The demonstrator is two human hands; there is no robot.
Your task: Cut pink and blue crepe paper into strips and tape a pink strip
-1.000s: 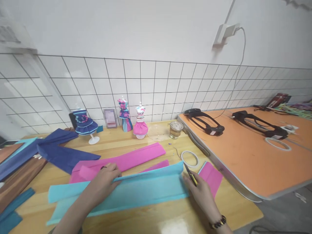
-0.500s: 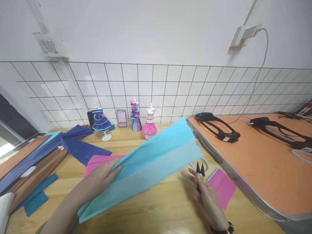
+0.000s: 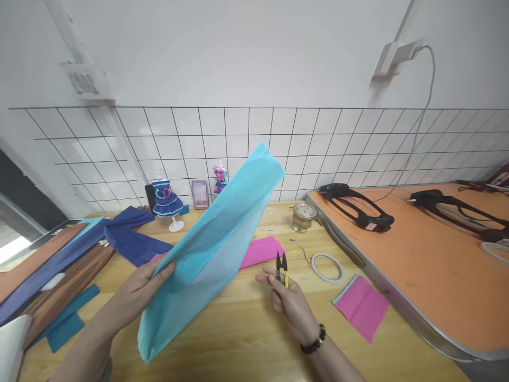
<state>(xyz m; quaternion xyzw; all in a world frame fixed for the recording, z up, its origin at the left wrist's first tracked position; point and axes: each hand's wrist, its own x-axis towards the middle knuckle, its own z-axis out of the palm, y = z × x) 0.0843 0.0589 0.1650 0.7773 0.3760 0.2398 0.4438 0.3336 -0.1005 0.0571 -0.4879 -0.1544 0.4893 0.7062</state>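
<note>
My left hand (image 3: 145, 289) grips the edge of a long turquoise piece of fabric (image 3: 214, 228), thumb on top and fingers hidden behind. The fabric is folded and held tilted above the table, its far end up to the right. In my right hand (image 3: 292, 302) is a pair of thread snips (image 3: 282, 270), the two dark blades apart and pointing up. A yellow part of the handle shows between my fingers. Pink fabric (image 3: 262, 252) lies on the table behind the turquoise piece, partly covered by it.
A roll of white tape (image 3: 327, 267) and a small pink fabric piece (image 3: 361, 307) lie to the right. Further back stand a glass jar (image 3: 303, 217) and small dress forms (image 3: 167, 199). Folded fabrics (image 3: 59, 260) cover the left side. An orange board (image 3: 433, 265) borders the table.
The turquoise fabric has swung up and left, uncovering the tape roll and glass jar. My right hand has moved left with the snips, closer to the fabric.
</note>
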